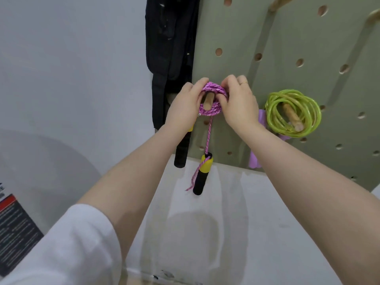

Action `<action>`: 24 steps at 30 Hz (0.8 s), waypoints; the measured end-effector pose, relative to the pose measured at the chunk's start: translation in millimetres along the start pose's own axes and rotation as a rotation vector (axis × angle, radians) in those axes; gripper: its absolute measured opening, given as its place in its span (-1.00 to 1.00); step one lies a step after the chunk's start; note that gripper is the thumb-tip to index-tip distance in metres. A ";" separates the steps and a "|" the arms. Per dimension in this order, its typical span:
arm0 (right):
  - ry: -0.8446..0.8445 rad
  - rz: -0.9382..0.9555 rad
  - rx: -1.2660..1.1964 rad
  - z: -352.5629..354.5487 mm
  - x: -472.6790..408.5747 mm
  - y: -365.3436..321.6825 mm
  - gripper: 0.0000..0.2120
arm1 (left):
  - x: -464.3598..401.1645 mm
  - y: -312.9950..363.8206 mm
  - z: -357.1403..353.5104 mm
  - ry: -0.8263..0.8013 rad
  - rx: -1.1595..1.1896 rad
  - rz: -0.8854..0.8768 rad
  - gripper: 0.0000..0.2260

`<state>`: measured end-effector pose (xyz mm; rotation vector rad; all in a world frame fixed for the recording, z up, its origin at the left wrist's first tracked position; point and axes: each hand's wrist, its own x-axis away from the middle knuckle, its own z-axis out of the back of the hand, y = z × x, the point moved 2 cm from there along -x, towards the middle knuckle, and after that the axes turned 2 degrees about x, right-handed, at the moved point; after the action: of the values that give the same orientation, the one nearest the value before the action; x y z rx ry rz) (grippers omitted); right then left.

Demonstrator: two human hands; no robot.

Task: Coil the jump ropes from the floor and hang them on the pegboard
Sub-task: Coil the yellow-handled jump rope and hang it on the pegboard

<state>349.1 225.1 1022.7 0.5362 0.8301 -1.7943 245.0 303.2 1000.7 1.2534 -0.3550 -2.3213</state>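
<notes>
Two hands, two coiled jump ropes and one pegboard, counted.

One pegboard [287,48] carries two coiled ropes: one pink rope [211,100] and one green rope [293,113], each looped around its own wooden peg, so two pegs hold rope and two more show at the top edge. Two foam handles hang below the pink coil. One left hand [183,109] and one right hand [239,103] are visible. One ring sits on the right hand.
</notes>
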 end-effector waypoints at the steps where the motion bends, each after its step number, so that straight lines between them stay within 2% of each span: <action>1: 0.003 0.011 0.038 -0.1 -1.8 2.0 -0.83 | 0.5 -1.0 -4.3 0.000 -0.075 0.010 -0.54; 4: 0.006 -0.039 0.007 -1.5 -4.1 4.1 -0.84 | 4.2 -2.8 -11.8 0.063 -0.239 0.020 -0.35; 7: -0.016 -0.079 -0.042 -5.7 -2.5 2.2 -0.81 | 3.4 -3.1 -9.7 0.004 -0.280 0.069 -0.39; 9: -0.025 -0.104 -0.151 -5.0 4.7 1.3 -0.74 | 8.0 -1.3 -7.0 -0.050 -0.255 0.081 -0.46; 12: 0.019 -0.133 -0.266 -2.0 36.4 1.6 -0.57 | 32.9 -0.7 1.5 -0.032 -0.134 0.108 -0.43; 16: 0.022 -0.140 -0.274 -3.6 101.0 -3.7 -0.53 | 89.5 -8.0 12.8 -0.068 -0.068 0.091 -0.42; 20: -0.133 -0.167 -0.182 -15.3 163.7 -12.9 -0.67 | 154.4 -15.0 19.7 -0.258 -0.046 0.080 -0.53; 24: -0.409 -0.254 -0.172 -32.1 246.7 -26.5 -0.79 | 229.3 -26.9 17.4 -0.480 -0.010 0.117 -0.69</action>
<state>234.9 101.4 837.7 -0.0550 0.7783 -1.9487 115.3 206.7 834.9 0.6357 -0.5557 -2.4956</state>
